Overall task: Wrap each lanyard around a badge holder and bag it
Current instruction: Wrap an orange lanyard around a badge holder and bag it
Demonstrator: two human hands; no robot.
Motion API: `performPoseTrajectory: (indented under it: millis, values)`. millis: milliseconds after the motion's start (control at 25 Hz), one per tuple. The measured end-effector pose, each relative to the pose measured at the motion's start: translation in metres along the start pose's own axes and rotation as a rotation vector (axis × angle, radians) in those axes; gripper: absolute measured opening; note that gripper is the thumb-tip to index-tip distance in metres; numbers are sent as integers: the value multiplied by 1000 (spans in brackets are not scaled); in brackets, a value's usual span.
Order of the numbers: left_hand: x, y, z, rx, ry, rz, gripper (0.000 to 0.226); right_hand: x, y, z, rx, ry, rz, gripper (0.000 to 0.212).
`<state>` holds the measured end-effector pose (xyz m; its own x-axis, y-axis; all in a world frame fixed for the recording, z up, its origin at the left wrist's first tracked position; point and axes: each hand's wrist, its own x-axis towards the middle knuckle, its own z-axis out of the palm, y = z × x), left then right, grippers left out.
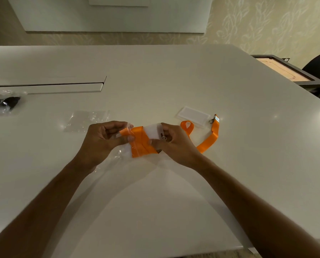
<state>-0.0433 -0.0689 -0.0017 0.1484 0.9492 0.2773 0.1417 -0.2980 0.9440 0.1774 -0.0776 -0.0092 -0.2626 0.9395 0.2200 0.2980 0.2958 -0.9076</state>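
- A clear rectangular plastic badge holder [154, 132], wound with flat orange ribbon lanyard [141, 144], is held just above the white table [174, 81] between both hands; its long axis runs roughly left to right, tilted a little, with the bare white end toward the right hand.
- The orange bands cross the holder's middle and left part, glossy under a clear plastic bag [124, 146] that covers the left end of the bundle.
- The left hand [104, 141] has its fingers curled, pinching the bag's edge at the bundle's left end.
- The right hand [174, 144] pinches the holder's right end, thumb and fingers closed on it beside a small metal clip.
- Right of the bundle, a second orange lanyard [209, 138] lies loose on the table, its metal clasp [212, 120] pointing away from the person, touching a second clear badge holder [193, 115] lying flat.
- Left of the bundle lies an empty clear bag [84, 121]; further left, a bagged black item [4, 103].
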Motion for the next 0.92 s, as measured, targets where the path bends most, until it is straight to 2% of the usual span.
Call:
performPoseTrajectory:
  millis: [40, 200, 320, 400, 560, 680, 800, 920]
  values:
    - [0, 1, 0, 56, -15, 17, 34, -1, -1, 1, 34, -2, -18, 4]
    - [-5, 10, 0, 483, -19, 134, 34, -1, -3, 3, 100, 58, -66, 14]
    - [-7, 11, -1, 836, 103, 294, 63, -2, -5, 7, 84, 106, -81, 13]
    - [-7, 11, 2, 986, 147, 395, 72, -3, -6, 9, 80, 127, -76, 14]
    - [-11, 10, 6, 1050, -32, 380, 92, -2, -8, 9, 64, 158, -41, 23]
    - [-9, 6, 2, 1112, -109, 374, 110, -1, -9, 8, 66, 143, -23, 21]
    - [-8, 4, 1, 1109, -81, 409, 104, -1, -9, 7, 88, 122, -4, 10]
    - [-12, 4, 16, 1094, -76, 466, 99, -3, -7, 10, 124, 100, 50, 14]
